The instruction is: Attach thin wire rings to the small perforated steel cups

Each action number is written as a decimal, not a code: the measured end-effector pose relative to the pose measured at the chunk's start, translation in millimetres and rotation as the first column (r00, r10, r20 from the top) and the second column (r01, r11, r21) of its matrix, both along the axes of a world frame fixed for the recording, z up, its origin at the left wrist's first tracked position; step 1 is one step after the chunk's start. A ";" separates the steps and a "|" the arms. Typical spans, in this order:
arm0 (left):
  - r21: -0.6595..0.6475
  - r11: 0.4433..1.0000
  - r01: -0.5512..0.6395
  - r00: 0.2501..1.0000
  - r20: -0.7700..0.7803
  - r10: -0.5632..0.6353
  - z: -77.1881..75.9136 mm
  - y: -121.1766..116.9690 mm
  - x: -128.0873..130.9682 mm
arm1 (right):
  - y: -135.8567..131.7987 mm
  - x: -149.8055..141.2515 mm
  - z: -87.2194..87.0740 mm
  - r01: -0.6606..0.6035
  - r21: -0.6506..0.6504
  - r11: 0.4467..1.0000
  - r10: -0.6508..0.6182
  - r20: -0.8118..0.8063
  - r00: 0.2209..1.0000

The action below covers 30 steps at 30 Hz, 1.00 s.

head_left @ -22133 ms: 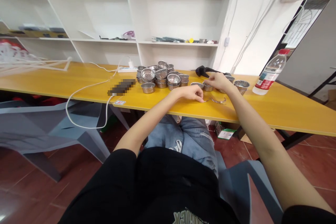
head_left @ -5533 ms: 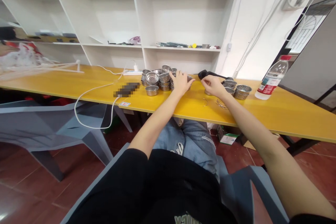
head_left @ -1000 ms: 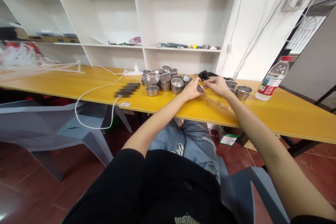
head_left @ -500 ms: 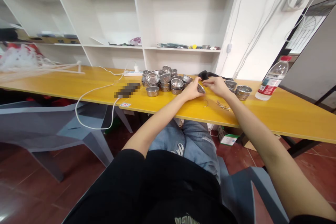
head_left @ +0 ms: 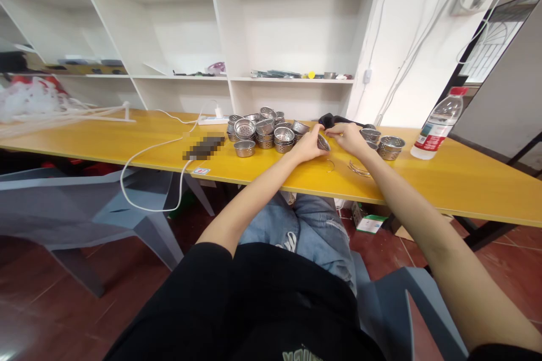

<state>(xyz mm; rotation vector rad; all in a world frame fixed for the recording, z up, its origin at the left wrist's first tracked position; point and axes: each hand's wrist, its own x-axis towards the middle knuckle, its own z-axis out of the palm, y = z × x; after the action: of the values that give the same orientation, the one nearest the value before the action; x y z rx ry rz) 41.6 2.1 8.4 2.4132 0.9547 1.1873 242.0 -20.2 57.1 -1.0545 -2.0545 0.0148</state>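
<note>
My left hand point(head_left: 308, 146) is closed around a small perforated metal strainer cup point(head_left: 323, 143), held tilted on its side above the table. Close by on the right, my right hand point(head_left: 346, 136) has its fingertips pinched together near the cup's rim; whatever they hold is too small to make out. Several curved thin metal wires point(head_left: 359, 169) lie below my right hand, and a single wire point(head_left: 331, 166) lies beneath the cup. To the left of my hands is a heap of similar strainer cups point(head_left: 265, 127). A smaller group of strainer cups point(head_left: 391, 148) stands right of my right hand.
The yellow table point(head_left: 478, 180) runs along white shelves point(head_left: 292, 80). A water bottle point(head_left: 438, 124) stands at the right. A black item point(head_left: 339, 120) lies behind my hands. Leftward are a blurred-out dark object point(head_left: 204, 148), a white cable point(head_left: 127, 166) and plastic bags point(head_left: 36, 98).
The view has shifted very slightly. Both hands stay at almost the same place, with the strainer cup still in my left hand.
</note>
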 end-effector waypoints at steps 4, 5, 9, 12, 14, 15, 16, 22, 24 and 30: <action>-0.005 1.000 0.003 1.000 0.004 -0.003 -0.1 -0.4 -0.1 | 1.3 1.3 -0.4 -0.010 0.006 1.000 0.010 0.026 1.000; -0.006 1.000 0.002 1.000 0.005 -0.002 -0.1 -0.5 0.0 | 1.7 1.6 -0.4 -0.012 0.013 1.000 0.011 0.037 0.999; -0.003 1.000 0.001 1.000 0.004 -0.001 -0.1 -0.6 0.4 | 4.2 3.3 -0.1 -0.025 0.033 0.999 0.022 0.091 0.996; -0.004 1.000 0.006 1.000 0.009 -0.006 -0.5 -0.2 0.8 | 7.0 6.0 0.0 -0.049 0.056 0.997 0.039 0.165 0.986; -0.010 1.000 -0.002 1.000 0.023 0.002 -0.9 0.0 1.6 | 9.2 8.6 -0.7 -0.069 0.086 0.994 0.048 0.223 0.974; -0.017 1.000 -0.009 0.999 0.034 0.010 -1.1 -0.1 2.1 | 10.5 10.0 -1.4 -0.076 0.103 0.992 0.048 0.251 0.967; -0.024 1.000 -0.019 0.999 0.045 0.020 -1.2 -0.4 2.7 | 11.8 11.4 -2.3 -0.078 0.119 0.990 0.043 0.277 0.960; -0.062 0.996 -0.061 0.992 0.103 0.068 1.1 -5.5 5.4 | 20.3 17.2 -9.8 -0.050 0.180 0.982 -0.023 0.385 0.922; -0.079 0.994 -0.075 0.991 0.103 0.083 2.5 -7.1 5.5 | 22.5 18.6 -12.0 -0.045 0.196 0.980 -0.038 0.399 0.916; -0.100 0.991 -0.090 0.989 0.110 0.100 5.4 -9.8 5.9 | 26.0 19.5 -16.8 -0.034 0.235 0.971 -0.078 0.450 0.890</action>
<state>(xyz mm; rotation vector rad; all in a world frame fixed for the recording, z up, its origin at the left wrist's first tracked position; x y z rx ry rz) 47.5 -7.7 13.9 2.2219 1.0755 1.2685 261.4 5.7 40.3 -0.9957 -2.3860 -0.5281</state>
